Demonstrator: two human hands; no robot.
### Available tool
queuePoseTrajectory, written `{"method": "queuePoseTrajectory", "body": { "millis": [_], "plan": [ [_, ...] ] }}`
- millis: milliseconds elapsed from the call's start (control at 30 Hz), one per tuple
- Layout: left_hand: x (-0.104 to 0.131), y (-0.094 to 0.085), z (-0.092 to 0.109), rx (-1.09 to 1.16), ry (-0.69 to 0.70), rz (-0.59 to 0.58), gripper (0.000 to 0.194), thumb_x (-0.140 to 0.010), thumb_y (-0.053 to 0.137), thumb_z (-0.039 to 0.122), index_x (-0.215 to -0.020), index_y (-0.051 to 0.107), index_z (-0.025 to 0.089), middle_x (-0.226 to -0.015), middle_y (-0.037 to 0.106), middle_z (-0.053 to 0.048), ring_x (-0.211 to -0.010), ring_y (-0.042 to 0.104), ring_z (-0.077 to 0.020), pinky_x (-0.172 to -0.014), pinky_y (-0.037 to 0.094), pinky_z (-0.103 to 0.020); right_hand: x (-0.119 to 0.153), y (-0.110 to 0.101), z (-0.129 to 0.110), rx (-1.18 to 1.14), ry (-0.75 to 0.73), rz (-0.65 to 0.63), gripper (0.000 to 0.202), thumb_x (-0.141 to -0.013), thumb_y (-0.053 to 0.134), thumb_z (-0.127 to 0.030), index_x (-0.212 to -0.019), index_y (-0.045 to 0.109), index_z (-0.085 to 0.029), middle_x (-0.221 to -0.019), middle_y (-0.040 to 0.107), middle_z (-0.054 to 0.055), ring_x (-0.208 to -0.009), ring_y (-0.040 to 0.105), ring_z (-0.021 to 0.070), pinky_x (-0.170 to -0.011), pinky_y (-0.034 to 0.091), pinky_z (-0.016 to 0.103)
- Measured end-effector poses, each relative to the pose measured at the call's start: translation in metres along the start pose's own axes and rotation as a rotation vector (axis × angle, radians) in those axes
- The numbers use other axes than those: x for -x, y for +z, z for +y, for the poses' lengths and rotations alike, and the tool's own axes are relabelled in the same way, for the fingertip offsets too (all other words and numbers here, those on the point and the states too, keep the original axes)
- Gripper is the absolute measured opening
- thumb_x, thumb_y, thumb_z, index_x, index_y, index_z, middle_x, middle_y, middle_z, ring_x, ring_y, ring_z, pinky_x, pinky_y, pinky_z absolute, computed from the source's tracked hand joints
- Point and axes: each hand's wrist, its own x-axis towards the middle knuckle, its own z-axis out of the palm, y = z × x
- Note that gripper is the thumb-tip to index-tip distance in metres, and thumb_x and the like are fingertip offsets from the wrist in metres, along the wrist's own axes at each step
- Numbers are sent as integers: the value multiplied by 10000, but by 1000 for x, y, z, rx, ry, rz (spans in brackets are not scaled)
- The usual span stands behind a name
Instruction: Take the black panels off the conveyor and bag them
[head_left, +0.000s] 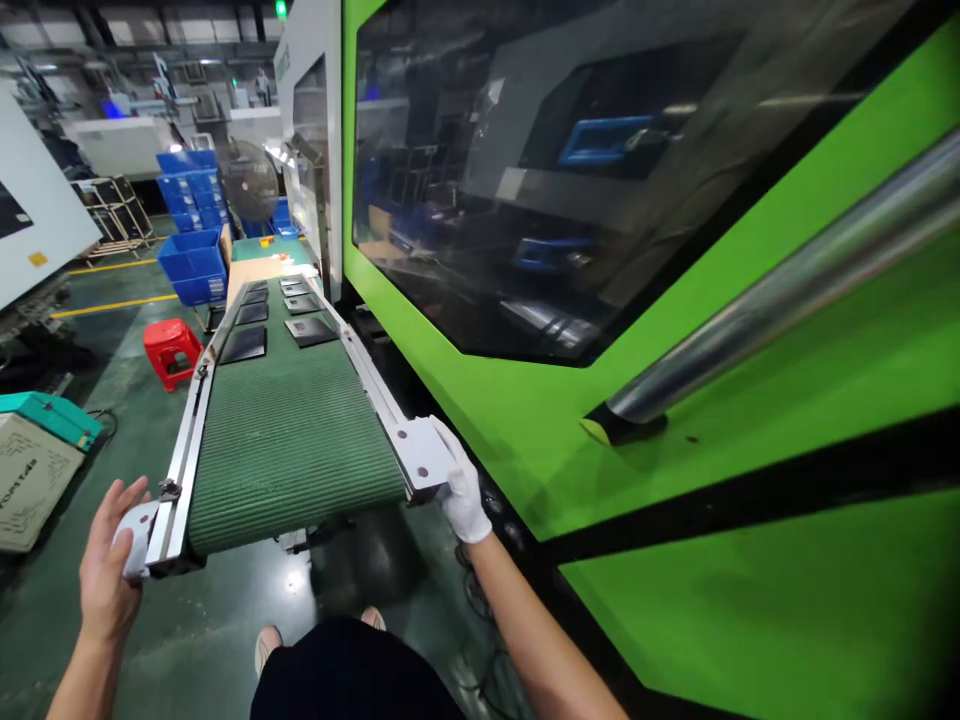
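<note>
A green ribbed conveyor belt (pixel 292 440) runs away from me between two metal side rails. My left hand (pixel 109 570), bare, grips the pale end plate (pixel 139 530) at the near left corner of the conveyor, thumb on top. At the near right corner my right hand (pixel 461 485), in a white glove, is wrapped round the outer edge of the other end plate (pixel 424 455). Some of its fingers are hidden by the plate. Several flat dark rectangular pieces (pixel 244 345) lie in two rows on the far half of the belt.
A large green machine (pixel 510 420) with a dark window and a slanted metal bar (pixel 750 290) stands close on the right. On the left are a red stool (pixel 172 352), blue bins (pixel 193 265) and a beige and teal box unit (pixel 37 470).
</note>
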Motion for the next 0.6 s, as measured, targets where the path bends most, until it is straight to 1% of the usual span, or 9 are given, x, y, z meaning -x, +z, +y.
{"method": "queuePoseTrajectory", "body": {
  "millis": [67,133,200,300,367,467,600],
  "plan": [
    [0,-1,-1,-21,3,-1,865,-781,752,596,-1534,492,260,-1524,580,-134,-1445,489,-408,-1217,378,-611,0,1,1,4,6,26,770,-940,454,-761,-1487,569,-232,-1532,590,111,-1435,538,345,-1243,402,519],
    [1,-2,0,-40,2,-3,868,-792,745,595,-1546,479,257,-1529,578,-137,-1447,491,-407,-1216,380,-612,0,2,3,-9,20,52,717,-946,474,-713,-1456,602,-226,-1516,606,107,-1429,543,352,-1242,403,515],
    [2,-1,1,-46,0,-2,882,-792,745,595,-1556,471,250,-1537,572,-144,-1449,489,-415,-1226,353,-631,0,3,3,-11,38,67,688,-941,484,-687,-1447,612,-237,-1500,622,98,-1407,565,354,-1215,440,507],
    [3,0,3,-41,-2,2,902,-780,760,589,-1562,470,246,-1540,570,-151,-1456,479,-427,-1239,307,-661,0,4,3,2,56,72,698,-933,478,-674,-1467,597,-240,-1467,649,103,-1373,597,362,-1161,500,507],
    [4,1,4,-37,1,2,894,-781,772,572,-1561,477,248,-1539,573,-153,-1462,471,-428,-1247,278,-672,-1,5,2,24,56,69,712,-933,467,-669,-1478,587,-226,-1450,661,112,-1369,601,365,-1148,512,505],
    [5,2,5,-48,12,-3,860,-790,786,540,-1548,498,254,-1526,588,-144,-1461,477,-419,-1253,264,-668,-2,5,-2,36,56,69,703,-930,473,-655,-1458,603,-210,-1472,646,116,-1390,583,358,-1175,487,493],
    [7,4,7,-95,31,4,837,-789,792,537,-1533,521,265,-1495,621,-123,-1437,511,-407,-1254,293,-636,-3,5,-3,3,61,80,676,-904,517,-649,-1408,646,-218,-1468,648,115,-1383,590,351,-1197,465,489]
  ]
}}
